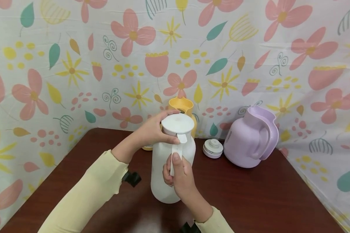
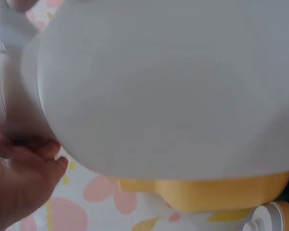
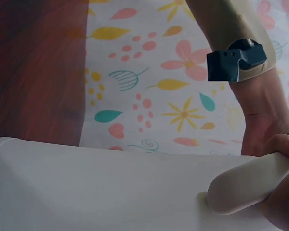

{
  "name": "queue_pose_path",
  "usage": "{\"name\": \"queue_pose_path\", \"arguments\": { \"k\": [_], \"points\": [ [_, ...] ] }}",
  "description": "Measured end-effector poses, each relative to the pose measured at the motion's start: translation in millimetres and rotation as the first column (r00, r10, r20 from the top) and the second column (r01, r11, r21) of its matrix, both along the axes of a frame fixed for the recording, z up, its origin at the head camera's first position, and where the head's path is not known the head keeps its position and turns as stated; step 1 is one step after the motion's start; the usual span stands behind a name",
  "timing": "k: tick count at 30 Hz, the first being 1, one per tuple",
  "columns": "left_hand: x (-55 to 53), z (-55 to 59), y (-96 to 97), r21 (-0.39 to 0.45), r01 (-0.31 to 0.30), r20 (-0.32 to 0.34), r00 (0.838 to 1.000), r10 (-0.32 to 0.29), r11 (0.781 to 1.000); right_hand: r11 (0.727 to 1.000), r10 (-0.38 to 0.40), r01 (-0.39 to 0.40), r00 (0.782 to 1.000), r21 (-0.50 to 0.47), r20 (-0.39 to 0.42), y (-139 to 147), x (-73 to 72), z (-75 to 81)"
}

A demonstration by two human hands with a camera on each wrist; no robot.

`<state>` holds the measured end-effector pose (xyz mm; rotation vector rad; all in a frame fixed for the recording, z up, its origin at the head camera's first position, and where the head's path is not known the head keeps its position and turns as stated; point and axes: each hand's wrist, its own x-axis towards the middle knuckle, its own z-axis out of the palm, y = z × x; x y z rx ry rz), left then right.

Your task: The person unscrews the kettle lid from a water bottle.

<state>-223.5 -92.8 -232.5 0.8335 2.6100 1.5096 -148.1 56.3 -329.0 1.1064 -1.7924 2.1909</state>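
Observation:
A white thermos jug [image 1: 163, 178] stands upright on the dark wooden table, its handle toward me. My left hand [image 1: 153, 129] reaches from the left and grips the round white lid [image 1: 177, 123], thumb at the near side by the lid's tab and fingers curving round the far side. Lower down, my right hand [image 1: 183, 176] grips the handle [image 1: 177, 149], thumb lying along its top. The white body [image 2: 168, 96] fills most of the left wrist view. From the right wrist, the handle's rounded lower end [image 3: 236, 187] shows against the jug.
Behind the white jug stands a yellow jug [image 1: 179, 103], partly hidden. A lilac jug [image 1: 240, 142] without a lid is at the back right, beside a white and lilac stopper [image 1: 213, 149]. A yellow-edged stopper [image 1: 147, 148] sits back left. Floral cloth [image 1: 128, 64] hangs behind the table.

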Motion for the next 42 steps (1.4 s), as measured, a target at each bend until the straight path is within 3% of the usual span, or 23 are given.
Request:
{"name": "queue_pose_path", "arguments": {
  "k": [5,10,13,16,20,23,26,28,30,33,36,39,42],
  "points": [
    [18.2,-0.1,13.6,0.051,-0.136,0.001,0.991,0.136,0.989,1.0,-0.004,0.004,1.0,0.001,-0.01,1,0.2,0.8],
    [34.0,-0.6,29.3,0.118,-0.271,-0.012,0.962,0.274,0.955,1.0,-0.01,0.01,1.0,-0.009,-0.006,0,-0.8,1.7],
    [38.5,-1.1,35.3,0.147,-0.304,0.009,0.952,0.306,0.941,1.0,-0.015,0.015,1.0,-0.017,-0.002,1,-1.0,1.8],
    [39.6,-0.4,37.2,0.172,-0.289,0.022,0.957,0.29,0.942,1.0,-0.02,0.02,1.0,-0.021,-0.007,1,-1.2,2.6],
    [37.8,1.3,33.2,0.187,-0.228,0.009,0.973,0.23,0.956,1.0,-0.018,0.018,1.0,-0.015,0.001,1,-0.9,3.4],
    [32.3,3.2,22.9,0.167,-0.145,-0.008,0.989,0.149,0.975,1.0,-0.013,0.013,1.0,-0.011,0.016,1,0.5,2.8],
    [20.2,8.3,4.1,0.086,-0.053,-0.01,0.998,0.054,0.995,1.0,-0.014,0.014,1.0,-0.01,0.022,0,1.4,2.2],
    [7.0,13.4,-9.0,0.063,0.057,0.012,0.998,-0.058,0.996,1.0,-0.019,0.019,1.0,-0.008,0.023,0,1.4,2.0],
    [-7.4,17.7,-20.1,0.04,0.171,0.062,0.983,-0.173,0.984,1.0,-0.025,0.026,0.999,-0.006,0.026,-1,1.3,1.8],
    [-27.8,22.0,-27.3,0.078,0.358,0.149,0.919,-0.366,0.93,1.0,-0.028,0.028,0.999,-0.003,0.038,-1,1.4,1.1],
    [-40.4,24.3,-25.8,0.069,0.452,0.185,0.87,-0.457,0.889,1.0,-0.026,0.026,0.999,0.002,0.047,0,1.7,0.2],
    [-45.1,24.2,-20.7,0.042,0.482,0.198,0.855,-0.48,0.875,1.0,-0.018,0.018,0.999,0.001,0.045,1,2.0,-0.4],
    [-44.9,20.1,-15.4,0.029,0.461,0.205,0.865,-0.457,0.887,1.0,-0.013,0.013,0.999,-0.001,0.037,2,2.7,-0.2]
  ]
}}
